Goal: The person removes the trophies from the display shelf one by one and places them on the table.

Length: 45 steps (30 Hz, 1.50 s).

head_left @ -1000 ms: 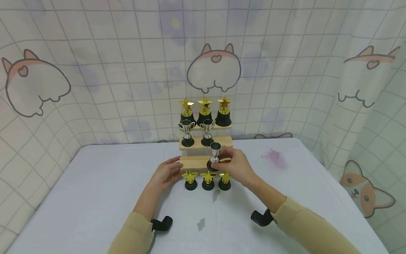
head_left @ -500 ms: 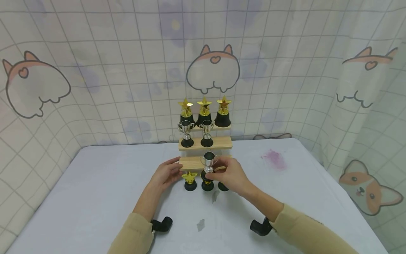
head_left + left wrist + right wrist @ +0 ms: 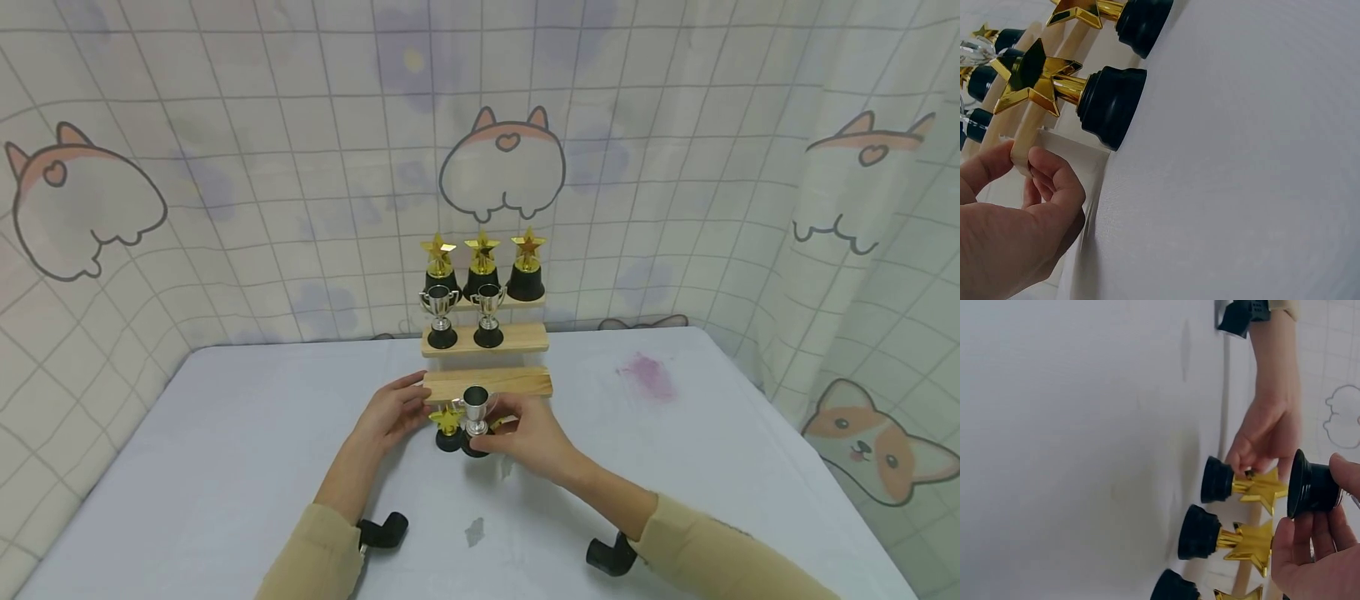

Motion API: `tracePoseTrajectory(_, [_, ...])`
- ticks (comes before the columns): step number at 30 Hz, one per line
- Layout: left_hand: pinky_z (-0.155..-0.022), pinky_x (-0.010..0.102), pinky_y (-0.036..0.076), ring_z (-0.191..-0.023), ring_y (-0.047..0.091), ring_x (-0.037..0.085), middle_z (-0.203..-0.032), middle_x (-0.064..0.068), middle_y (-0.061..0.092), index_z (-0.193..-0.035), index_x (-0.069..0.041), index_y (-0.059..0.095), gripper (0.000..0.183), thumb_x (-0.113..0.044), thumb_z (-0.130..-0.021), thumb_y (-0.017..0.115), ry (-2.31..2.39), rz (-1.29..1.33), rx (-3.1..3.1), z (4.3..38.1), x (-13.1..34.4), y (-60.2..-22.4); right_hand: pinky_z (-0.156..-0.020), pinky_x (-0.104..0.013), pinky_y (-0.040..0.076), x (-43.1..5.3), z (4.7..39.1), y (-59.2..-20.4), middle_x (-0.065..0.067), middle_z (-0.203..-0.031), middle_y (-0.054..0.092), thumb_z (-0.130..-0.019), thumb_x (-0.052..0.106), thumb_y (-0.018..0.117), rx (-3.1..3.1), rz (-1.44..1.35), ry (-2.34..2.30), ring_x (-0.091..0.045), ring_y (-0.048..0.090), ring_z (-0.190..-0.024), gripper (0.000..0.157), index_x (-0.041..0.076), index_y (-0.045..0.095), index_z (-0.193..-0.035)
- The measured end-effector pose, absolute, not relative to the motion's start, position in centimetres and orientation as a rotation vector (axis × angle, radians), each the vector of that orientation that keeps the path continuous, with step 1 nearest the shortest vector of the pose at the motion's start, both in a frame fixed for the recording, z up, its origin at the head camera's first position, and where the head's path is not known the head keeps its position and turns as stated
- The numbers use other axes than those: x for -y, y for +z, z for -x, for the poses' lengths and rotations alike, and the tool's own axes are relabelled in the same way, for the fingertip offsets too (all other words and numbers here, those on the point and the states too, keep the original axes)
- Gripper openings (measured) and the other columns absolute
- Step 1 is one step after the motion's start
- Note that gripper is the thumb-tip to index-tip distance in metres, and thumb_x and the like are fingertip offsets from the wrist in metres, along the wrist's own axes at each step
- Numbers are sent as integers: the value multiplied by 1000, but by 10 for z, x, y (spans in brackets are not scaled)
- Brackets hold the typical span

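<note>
My right hand [image 3: 531, 437] holds a small silver trophy cup [image 3: 476, 403] by its black base, tilted in front of the wooden stepped rack. In the right wrist view its black base [image 3: 1315, 489] sits between thumb and fingers, beside the gold star trophies [image 3: 1252, 542]. Thumb and forefinger of my left hand [image 3: 395, 414] pinch the left end of the rack's lowest board [image 3: 517, 382]; the left wrist view shows this board [image 3: 1030, 125] end up close. A front gold star trophy [image 3: 448, 435] stands just left of the cup; the other front ones are mostly hidden in the head view.
Two silver trophy cups [image 3: 488, 335] stand on the middle board [image 3: 528, 337], left and centre. Behind them, three gold star trophies [image 3: 527, 283] line the top board. White cloth [image 3: 262, 450] covers the table, and a patterned curtain [image 3: 315, 208] hangs behind.
My right hand has brought the silver trophy cup down and left, from over the lowest board's right part to in front of the rack. The left hand has stayed put.
</note>
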<state>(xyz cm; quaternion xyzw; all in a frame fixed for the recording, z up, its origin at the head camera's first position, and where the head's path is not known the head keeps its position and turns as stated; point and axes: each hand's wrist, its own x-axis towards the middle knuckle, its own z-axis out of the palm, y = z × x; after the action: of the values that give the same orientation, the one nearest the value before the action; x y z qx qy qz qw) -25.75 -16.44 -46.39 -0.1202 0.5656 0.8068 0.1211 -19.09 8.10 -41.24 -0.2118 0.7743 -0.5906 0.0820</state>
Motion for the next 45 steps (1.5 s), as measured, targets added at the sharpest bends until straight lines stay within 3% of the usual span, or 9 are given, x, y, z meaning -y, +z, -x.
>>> tracePoseTrajectory(6, [-71,23,52,-80,60,12,-126,19,55,-152,3,42,57,4,-98,58,2364,331,-1646,257,165,-465,-73,-26,57,-77,187,-423,-8,-100,72,-81,8,88,-2315,618,-1711,-30,69,-87,27,4,71,-102])
tracePoseTrajectory(11, [-71,23,52,-81,60,11,-128,19,54,-152,4,41,57,4,-98,58,2364,320,-1650,257,164,-464,-72,-25,56,-72,185,-431,-4,-95,71,-79,10,89,-2357,654,-1647,-21,68,-83,28,4,71,-100])
tracePoseTrajectory(36, [-70,23,53,-85,62,11,-132,19,54,-151,1,44,55,1,-99,59,2337,341,-1680,259,165,-465,-75,-25,55,-62,182,-458,0,-90,67,-78,6,89,-2344,552,-1529,-13,67,-85,28,5,69,-99])
tracePoseTrajectory(45, [-70,23,53,-84,62,11,-132,20,53,-152,2,43,56,2,-98,59,2339,336,-1687,258,165,-466,-74,-26,51,-58,184,-462,2,-88,65,-75,12,92,-2450,581,-1429,-11,60,-81,51,-2,63,-115])
